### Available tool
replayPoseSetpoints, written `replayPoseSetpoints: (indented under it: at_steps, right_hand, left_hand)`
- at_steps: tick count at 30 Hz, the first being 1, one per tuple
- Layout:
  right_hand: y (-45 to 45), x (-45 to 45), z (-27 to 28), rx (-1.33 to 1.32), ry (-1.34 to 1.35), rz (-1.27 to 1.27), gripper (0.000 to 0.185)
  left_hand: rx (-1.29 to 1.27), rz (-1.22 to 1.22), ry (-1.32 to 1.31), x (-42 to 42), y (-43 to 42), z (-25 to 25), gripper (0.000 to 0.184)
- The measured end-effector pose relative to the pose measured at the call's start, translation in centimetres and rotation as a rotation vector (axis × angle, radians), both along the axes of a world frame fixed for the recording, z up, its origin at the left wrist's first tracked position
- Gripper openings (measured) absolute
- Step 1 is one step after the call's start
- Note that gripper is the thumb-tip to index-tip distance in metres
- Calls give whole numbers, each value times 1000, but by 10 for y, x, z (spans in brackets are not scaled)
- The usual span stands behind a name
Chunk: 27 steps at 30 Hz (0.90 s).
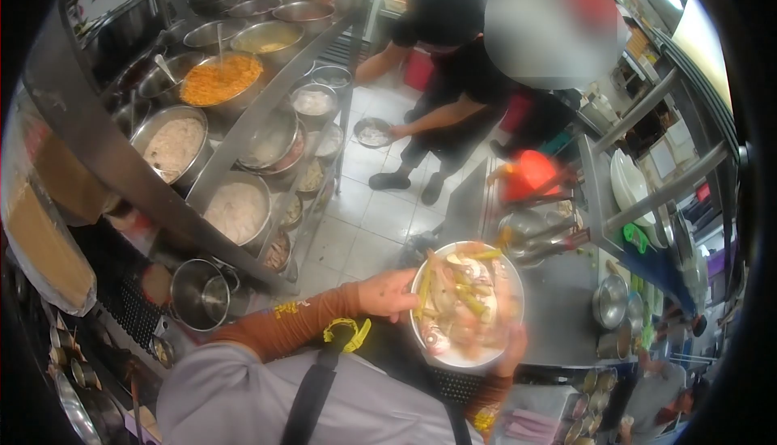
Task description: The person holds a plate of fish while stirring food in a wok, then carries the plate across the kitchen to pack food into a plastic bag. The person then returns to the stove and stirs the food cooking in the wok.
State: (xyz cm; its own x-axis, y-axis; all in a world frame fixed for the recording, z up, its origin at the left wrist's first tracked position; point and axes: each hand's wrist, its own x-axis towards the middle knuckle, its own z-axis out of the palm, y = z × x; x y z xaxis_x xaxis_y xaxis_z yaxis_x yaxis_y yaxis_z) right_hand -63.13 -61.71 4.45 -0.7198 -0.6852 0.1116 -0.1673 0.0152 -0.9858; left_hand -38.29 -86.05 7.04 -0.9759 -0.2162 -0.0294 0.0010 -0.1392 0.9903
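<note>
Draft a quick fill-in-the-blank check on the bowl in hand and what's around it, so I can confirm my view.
1. In the picture, the left grip is at the bowl's ____ edge, the blurred right grip at its lower right.
2. The sleeve on the left arm is mainly ____.
3. The straps over the grey garment are ____.
4. At upper left, a utensil handle stands in bright ____ food.

Missing words: left; brown; black; orange.

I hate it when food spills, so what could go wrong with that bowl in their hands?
The bowl might tip if the left hand or right hand at its edge slips, spilling the food. A person ahead holds another bowl, so the two might bump if either steps closer.
</note>
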Motion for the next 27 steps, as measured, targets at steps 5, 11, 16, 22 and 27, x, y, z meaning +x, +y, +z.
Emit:
replayPoseSetpoints:
  at_steps: [5, 11, 16, 22, 27]
  right_hand:
    - [-5, 5, 8, 1, 6, 2, 43]
    - [-31, 10, 11, 8, -10, 18, 43]
    - [-74, 30, 28, -19, -55, 115, 43]
    - [-127, 48, 33, 17, -51, 210, 45]
    - [-172, 57, 28, 46, -77, 274, 47]
  left_hand:
    - [9, 20, 15, 4, -1, 10, 51]
    - [-2, 85, -37, 15, -15, 6, 52]
    - [-45, 160, -110, 36, -37, 5, 53]
    - [31, 269, -126, 62, -65, -2, 46]
    - [115, 384, -87, 77, -88, -17, 43]
